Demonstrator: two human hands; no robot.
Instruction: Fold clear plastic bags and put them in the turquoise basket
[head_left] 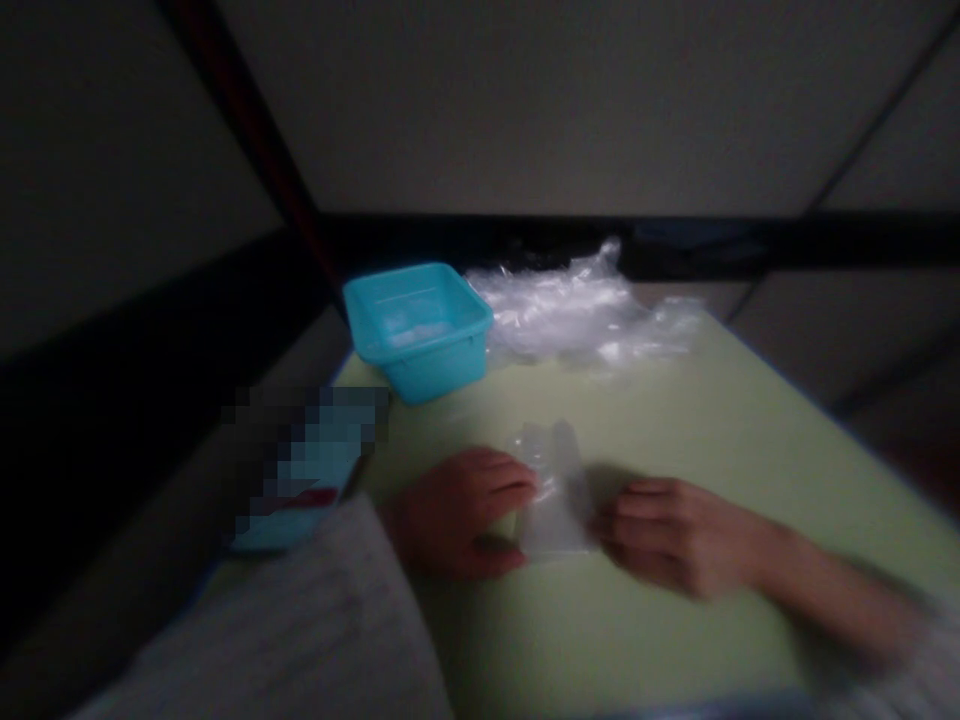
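Note:
A small clear plastic bag [553,505] lies flat on the pale yellow-green table, between my two hands. My left hand [465,510] rests at its left side, thumb apart from the fingers; the thumb tip is by the near left corner and the fingertips touch the left edge. At the bag's right edge is my right hand [671,535], its fingers curled together and slightly blurred. Whether those fingertips pinch the bag or anything else is hidden.
Beyond my left hand a turquoise plastic basket [442,370] holds something whitish. A heap of crumpled clear plastic [577,310] lies along the table's far edge. A pixelated light-blue flat thing [330,450] is at the left edge. The table [720,420] has a blue rim.

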